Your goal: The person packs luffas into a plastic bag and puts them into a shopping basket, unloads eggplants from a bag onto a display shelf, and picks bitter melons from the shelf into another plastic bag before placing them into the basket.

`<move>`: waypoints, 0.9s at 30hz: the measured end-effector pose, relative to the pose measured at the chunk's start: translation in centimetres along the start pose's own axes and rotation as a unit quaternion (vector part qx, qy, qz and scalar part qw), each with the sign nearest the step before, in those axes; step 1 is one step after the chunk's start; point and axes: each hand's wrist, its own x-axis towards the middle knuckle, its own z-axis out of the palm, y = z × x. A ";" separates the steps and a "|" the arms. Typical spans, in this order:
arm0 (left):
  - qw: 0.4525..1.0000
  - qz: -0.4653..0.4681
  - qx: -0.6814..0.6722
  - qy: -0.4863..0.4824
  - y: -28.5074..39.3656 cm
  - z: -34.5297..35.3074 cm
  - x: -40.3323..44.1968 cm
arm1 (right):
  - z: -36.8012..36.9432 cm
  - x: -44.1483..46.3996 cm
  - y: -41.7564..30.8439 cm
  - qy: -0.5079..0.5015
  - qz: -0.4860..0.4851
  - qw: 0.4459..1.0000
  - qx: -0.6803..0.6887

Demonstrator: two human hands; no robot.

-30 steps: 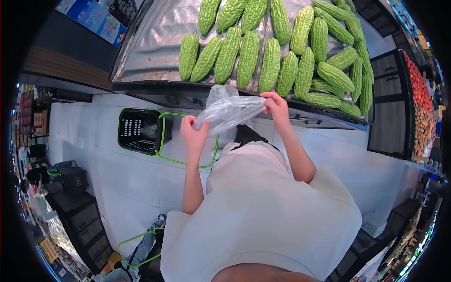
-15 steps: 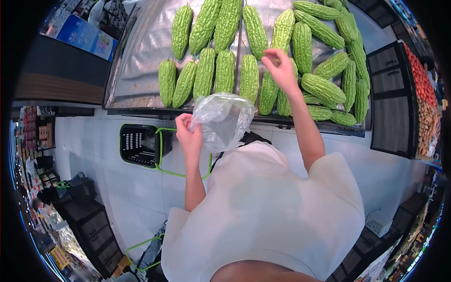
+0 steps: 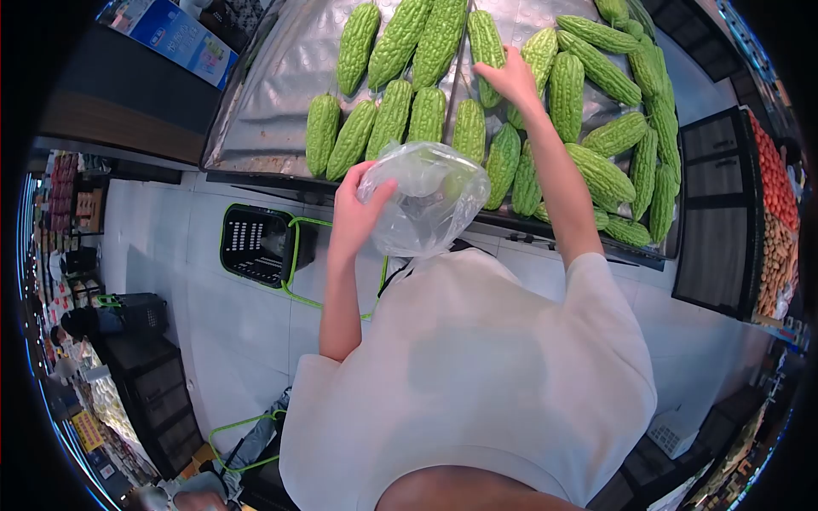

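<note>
My left hand (image 3: 358, 204) grips the side of a clear plastic bag (image 3: 426, 226), its mouth spread wide in front of my waist. Above and to the right, my right hand (image 3: 511, 78) is stretched over the display. Its thumb lies across the lower part of a bitter melon (image 3: 484, 38), and its fingers are apart beside that melon's right edge. A paler bitter melon (image 3: 540, 55) lies just right of this hand. More bitter melons surround it, among them one (image 3: 469, 128) behind the bag's rim and a darker one (image 3: 503, 166).
The metal display tray (image 3: 281, 102) has a dark front edge close to my body. A black shopping basket (image 3: 256, 247) with a green handle stands on the floor at left. Another produce stand (image 3: 716, 213) rises on the right. Part of a person (image 3: 200, 498) shows at lower left.
My right hand has reached farther up the display, to the upper bitter melon. My left hand's fingers have spread at the bag, whose mouth is wider. The view has shifted slightly.
</note>
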 end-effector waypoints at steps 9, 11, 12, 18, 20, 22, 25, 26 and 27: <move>0.996 0.023 -0.012 0.085 0.4 0.0 0.8 | -7.0 -14.5 -3.9 -0.098 -0.074 0.726 0.677; 0.980 0.111 0.118 0.114 0.7 1.0 0.9 | -5.5 -18.4 -5.2 -0.132 -0.079 0.675 0.722; 0.987 0.091 0.100 0.090 1.6 1.6 0.6 | -4.5 -19.7 -5.5 -0.131 -0.070 0.694 0.705; 0.896 0.325 0.288 0.095 3.8 5.4 -1.9 | 4.3 -25.8 -5.8 -0.144 0.061 0.680 0.717; 0.890 0.337 0.293 0.093 4.0 5.8 -2.9 | 6.6 -26.9 -5.5 -0.140 0.171 0.586 0.780; 0.884 0.344 0.301 0.094 4.1 5.7 -3.9 | 8.0 -26.8 -4.2 -0.145 0.195 0.563 0.790; 0.882 0.369 0.279 0.095 4.8 4.7 -5.5 | 8.2 -25.3 -4.4 -0.150 0.220 0.584 0.767; 0.879 0.371 0.287 0.079 5.1 4.1 -6.2 | 6.8 -24.5 -6.5 -0.116 0.183 0.586 0.781; 0.877 0.373 0.296 0.064 5.2 3.6 -6.7 | 6.2 -23.9 -7.8 -0.081 0.144 0.585 0.794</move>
